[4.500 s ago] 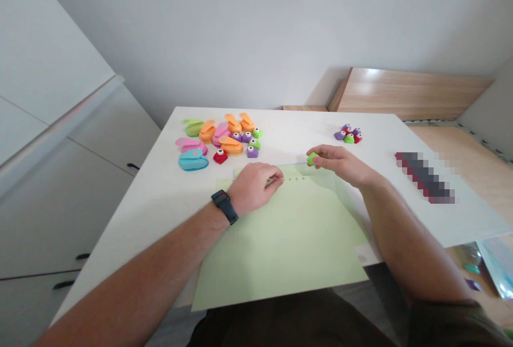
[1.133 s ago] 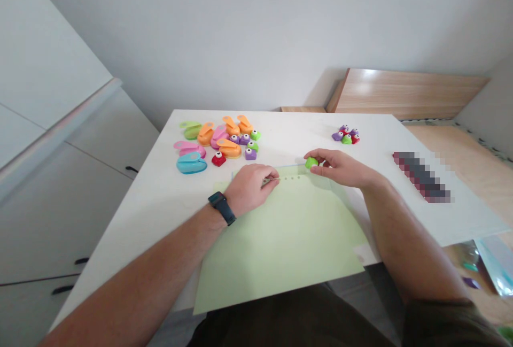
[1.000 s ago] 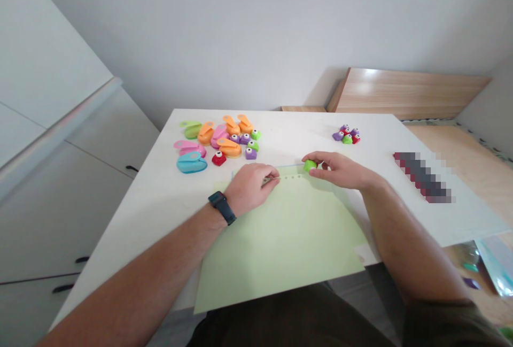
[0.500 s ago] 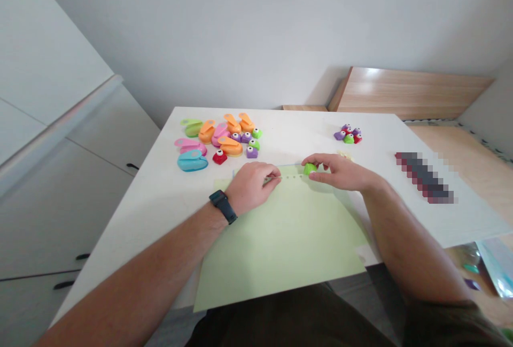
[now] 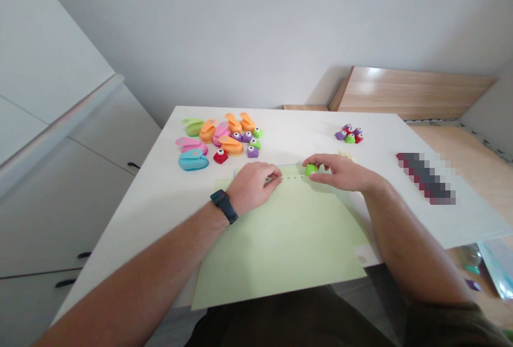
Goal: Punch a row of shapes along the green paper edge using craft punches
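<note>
A large pale green sheet of paper [image 5: 288,245] lies on the white table and hangs over its front edge. Small punched holes run along its far edge. My left hand [image 5: 256,186], with a dark watch on the wrist, pinches that far edge left of the holes. Between the thumb and fingers of my right hand [image 5: 339,172] is a small green craft punch [image 5: 310,169], set at the paper's far edge, at the right end of the row of holes. Fingers partly hide how the punch grips the paper.
Large lever craft punches, such as a blue one [image 5: 193,160] and an orange one [image 5: 231,146], stand at the back left with small punches, including a red one [image 5: 220,156]. More small punches [image 5: 350,137] cluster at the back right. A blurred dark object [image 5: 427,178] lies farther right.
Both hands keep their hold on the paper and the green punch. The whole view shifts very slightly; nothing else visibly differs.
</note>
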Tool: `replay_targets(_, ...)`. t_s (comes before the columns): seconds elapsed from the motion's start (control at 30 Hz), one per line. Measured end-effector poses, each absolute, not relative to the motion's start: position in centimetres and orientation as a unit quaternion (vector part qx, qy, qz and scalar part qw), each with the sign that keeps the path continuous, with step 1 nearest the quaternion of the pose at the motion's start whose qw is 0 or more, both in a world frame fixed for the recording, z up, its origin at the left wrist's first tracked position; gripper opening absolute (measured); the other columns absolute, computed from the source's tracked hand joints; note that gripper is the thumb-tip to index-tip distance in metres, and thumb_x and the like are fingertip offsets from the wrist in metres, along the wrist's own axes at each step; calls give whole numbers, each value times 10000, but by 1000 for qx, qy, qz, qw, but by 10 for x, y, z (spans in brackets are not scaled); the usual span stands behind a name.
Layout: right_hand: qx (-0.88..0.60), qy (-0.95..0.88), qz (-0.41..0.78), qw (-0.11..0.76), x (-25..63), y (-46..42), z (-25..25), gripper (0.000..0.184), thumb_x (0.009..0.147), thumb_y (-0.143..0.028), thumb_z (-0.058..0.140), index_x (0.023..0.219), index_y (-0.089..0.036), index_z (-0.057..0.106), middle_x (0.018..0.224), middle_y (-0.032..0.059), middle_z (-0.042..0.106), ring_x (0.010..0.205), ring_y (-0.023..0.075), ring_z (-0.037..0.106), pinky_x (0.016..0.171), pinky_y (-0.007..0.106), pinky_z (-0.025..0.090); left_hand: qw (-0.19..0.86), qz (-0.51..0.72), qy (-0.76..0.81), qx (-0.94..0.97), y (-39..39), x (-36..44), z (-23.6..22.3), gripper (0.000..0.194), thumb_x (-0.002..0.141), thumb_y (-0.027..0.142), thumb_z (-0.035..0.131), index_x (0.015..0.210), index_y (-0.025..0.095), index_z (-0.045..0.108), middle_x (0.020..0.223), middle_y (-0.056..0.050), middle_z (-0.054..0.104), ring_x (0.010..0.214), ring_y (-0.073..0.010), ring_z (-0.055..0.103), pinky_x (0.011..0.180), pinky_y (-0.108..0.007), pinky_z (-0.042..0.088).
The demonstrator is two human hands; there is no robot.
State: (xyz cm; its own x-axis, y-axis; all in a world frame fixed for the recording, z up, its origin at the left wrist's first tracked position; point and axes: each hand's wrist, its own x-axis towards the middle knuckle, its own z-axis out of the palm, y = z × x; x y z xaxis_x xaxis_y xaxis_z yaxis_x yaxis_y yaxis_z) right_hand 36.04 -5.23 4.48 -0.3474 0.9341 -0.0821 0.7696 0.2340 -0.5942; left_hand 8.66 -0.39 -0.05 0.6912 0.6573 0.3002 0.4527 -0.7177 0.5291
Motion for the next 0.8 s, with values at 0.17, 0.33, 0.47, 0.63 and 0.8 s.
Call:
replay_targets(0.17, -552, -771, 281, 148, 360, -53, 46, 384, 874, -423, 610, 1222, -270, 662, 1133, 43, 701, 962, 226, 621, 890, 367, 473, 210, 241, 310, 895, -4, 86, 0, 151, 921, 292, 574, 922, 205, 697, 891, -35, 734, 845, -195, 656, 787, -335, 477)
replay_targets(0.33, -542, -772, 300, 139, 358, -53, 46, 388, 877, -427, 602, 1220, -259, 664, 1122, 47, 704, 953, 224, 626, 881, 364, 473, 206, 245, 311, 895, -4, 86, 0, 149, 922, 286, 574, 930, 208, 700, 891, -38, 732, 844, -196, 654, 795, -336, 478)
replay_targets(0.47, -542, -772, 303, 137, 357, -54, 46, 393, 869, -425, 614, 1219, -254, 667, 1113, 46, 705, 956, 224, 630, 882, 357, 467, 204, 249, 312, 894, -4, 86, 1, 147, 920, 281, 577, 933, 203, 701, 895, -38, 731, 848, -196, 651, 799, -336, 475)
replay_targets(0.63, -549, -771, 299, 123, 355, -54, 47, 404, 853, -418, 636, 1213, -238, 675, 1075, 49, 709, 921, 219, 627, 859, 350, 463, 208, 250, 307, 894, -4, 86, 1, 150, 923, 281, 576, 929, 199, 701, 890, -33, 728, 847, -192, 646, 803, -336, 471)
replay_targets(0.8, -537, -779, 303, 118, 354, -54, 49, 404, 848, -408, 634, 1206, -226, 678, 1057, 46, 708, 919, 216, 620, 853, 347, 454, 210, 253, 306, 894, -4, 87, -1, 147, 922, 279, 578, 927, 197, 700, 892, -31, 728, 851, -189, 647, 804, -333, 469)
